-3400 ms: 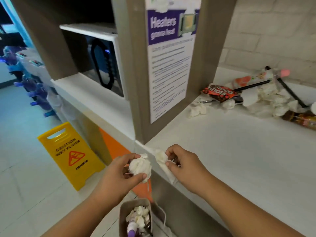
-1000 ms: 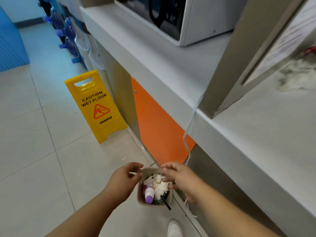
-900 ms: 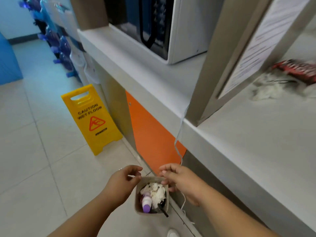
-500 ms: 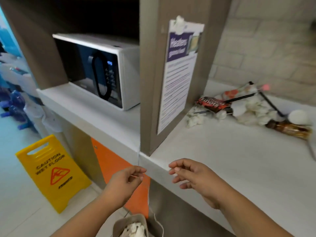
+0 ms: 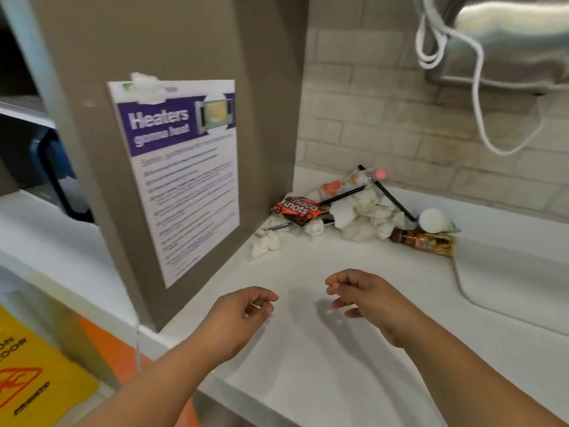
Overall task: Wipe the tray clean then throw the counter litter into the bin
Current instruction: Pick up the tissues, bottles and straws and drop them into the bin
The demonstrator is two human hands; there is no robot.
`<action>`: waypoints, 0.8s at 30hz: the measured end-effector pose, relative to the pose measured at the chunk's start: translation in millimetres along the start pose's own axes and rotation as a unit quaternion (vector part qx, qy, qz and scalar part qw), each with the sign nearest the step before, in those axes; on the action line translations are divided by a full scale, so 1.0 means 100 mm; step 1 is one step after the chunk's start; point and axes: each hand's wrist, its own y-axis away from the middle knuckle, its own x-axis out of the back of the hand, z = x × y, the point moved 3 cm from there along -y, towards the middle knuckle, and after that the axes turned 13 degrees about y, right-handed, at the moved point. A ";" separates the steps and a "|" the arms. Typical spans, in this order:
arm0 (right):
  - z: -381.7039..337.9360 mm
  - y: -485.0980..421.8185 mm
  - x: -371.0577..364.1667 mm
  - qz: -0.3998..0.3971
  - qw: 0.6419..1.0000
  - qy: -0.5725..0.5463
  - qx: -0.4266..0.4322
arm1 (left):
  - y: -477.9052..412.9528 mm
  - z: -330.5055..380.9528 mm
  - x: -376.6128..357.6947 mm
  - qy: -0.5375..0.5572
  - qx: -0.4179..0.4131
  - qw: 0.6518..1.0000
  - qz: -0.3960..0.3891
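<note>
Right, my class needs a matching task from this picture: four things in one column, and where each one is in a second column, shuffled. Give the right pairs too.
Things
1. poster
2. Choco Knots wrapper
3. white cord
4. yellow wet-floor sign

Places
A. hanging in front of the brick wall, upper right
B. below the counter edge, far left
C. stuck on the brown panel
D. in the litter pile in the counter's back corner

Pairs: 1-C, 2-D, 3-A, 4-B
</note>
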 end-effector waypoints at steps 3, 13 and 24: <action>0.22 -0.14 0.43 0.036 0.999 0.027 -0.001 | -0.18 0.12 -0.27 0.000 -0.002 1.000 -0.003; 0.93 -0.64 1.56 0.160 0.963 0.209 -0.051 | -0.56 0.32 -1.01 -0.008 0.009 1.000 -0.021; 1.47 -1.34 2.16 0.204 0.876 0.417 -0.129 | -1.01 0.54 -1.22 -0.035 -0.023 0.999 -0.034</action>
